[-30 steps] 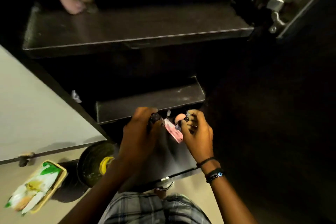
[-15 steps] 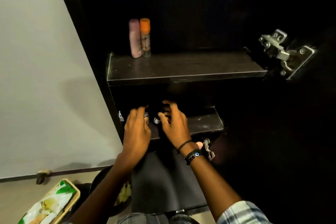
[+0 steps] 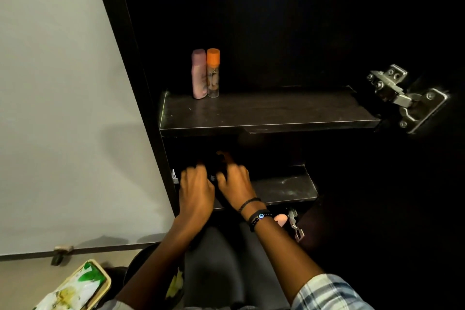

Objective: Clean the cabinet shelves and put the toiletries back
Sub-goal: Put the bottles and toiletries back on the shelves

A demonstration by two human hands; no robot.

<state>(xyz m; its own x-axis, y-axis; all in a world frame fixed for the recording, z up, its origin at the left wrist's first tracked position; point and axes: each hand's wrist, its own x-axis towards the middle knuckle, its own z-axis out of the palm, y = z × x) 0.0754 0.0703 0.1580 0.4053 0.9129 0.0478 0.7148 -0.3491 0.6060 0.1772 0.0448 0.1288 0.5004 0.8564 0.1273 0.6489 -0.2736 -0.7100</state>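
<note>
Both hands reach into the left end of the dark lower shelf (image 3: pixel 284 187). My left hand (image 3: pixel 195 190) lies palm down with fingers curled over small dark items that I cannot make out. My right hand (image 3: pixel 235 184), with bracelets at the wrist, rests beside it, fingers spread and blurred in the shadow. On the upper shelf (image 3: pixel 271 114) a pink bottle (image 3: pixel 198 74) and an orange-capped spray can (image 3: pixel 213 73) stand upright side by side at the back left. A small pink item (image 3: pixel 281 219) and a metal clip (image 3: pixel 295 225) show below the lower shelf.
A steel hinge (image 3: pixel 405 97) sticks out at the right by the open door. A pale wall (image 3: pixel 63 108) flanks the cabinet's left side. On the floor lie a green-and-white packet in a tray (image 3: pixel 75 289) and a dark round bucket (image 3: pixel 151 274).
One second ago both hands held small items in front of the lower shelf. They have since moved in onto the shelf's left end; the view has tilted up.
</note>
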